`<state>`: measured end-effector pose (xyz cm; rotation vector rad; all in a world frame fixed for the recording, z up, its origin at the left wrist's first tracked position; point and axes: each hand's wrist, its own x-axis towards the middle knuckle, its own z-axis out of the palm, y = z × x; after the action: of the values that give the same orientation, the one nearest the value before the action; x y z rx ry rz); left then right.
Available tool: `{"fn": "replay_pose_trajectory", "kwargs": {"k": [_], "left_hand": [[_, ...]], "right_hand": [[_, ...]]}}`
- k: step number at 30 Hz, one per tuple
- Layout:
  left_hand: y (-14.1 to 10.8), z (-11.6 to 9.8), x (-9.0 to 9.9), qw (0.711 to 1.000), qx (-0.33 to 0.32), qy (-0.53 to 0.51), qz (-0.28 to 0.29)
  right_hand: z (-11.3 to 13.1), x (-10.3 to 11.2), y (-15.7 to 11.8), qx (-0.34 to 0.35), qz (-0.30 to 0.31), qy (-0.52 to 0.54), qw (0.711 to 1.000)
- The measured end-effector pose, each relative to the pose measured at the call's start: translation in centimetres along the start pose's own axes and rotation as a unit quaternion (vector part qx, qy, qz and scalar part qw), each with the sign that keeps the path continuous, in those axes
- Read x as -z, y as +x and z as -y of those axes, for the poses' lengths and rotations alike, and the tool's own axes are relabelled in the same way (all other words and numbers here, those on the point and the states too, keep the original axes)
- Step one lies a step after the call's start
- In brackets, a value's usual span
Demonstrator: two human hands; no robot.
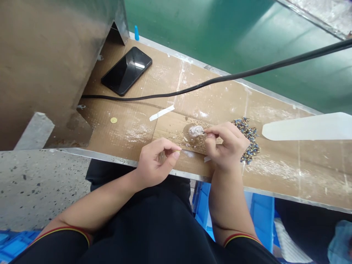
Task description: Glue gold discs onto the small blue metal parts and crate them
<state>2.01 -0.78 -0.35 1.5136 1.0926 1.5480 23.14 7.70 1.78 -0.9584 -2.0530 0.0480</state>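
My right hand [227, 145] is closed in a pinch on a small dark part whose tip shows at the fingertips. That tip meets the rim of a small whitish, see-through cup [194, 131], which stands on a stained cardboard piece [167, 126]. Left of it, near the table's front edge, my left hand [157, 161] pinches thumb and forefinger together. A thin yellowish sliver shows between those fingertips, too small to name. Just beyond my right hand lies a pile of small dark parts with blue and yellowish bits [250, 145], partly hidden by the hand.
A black phone [126, 71] lies at the back left. A black cable [170, 94] crosses the cardboard-covered table. Also there are a white paper strip [162, 112], a yellow disc [113, 120], a blue cone-shaped cap [136, 33] and a long white piece [308, 127]. A metal box [49, 55] stands left.
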Motion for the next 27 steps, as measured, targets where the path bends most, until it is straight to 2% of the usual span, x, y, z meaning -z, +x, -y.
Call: {"fn": "replay_pose_trajectory", "kwargs": {"k": [27], "left_hand": [[0.06, 0.01, -0.03, 1.0, 0.003, 0.001, 0.0]], "right_hand": [[0.05, 0.05, 0.06, -0.01, 0.017, -0.015, 1.0]]}}
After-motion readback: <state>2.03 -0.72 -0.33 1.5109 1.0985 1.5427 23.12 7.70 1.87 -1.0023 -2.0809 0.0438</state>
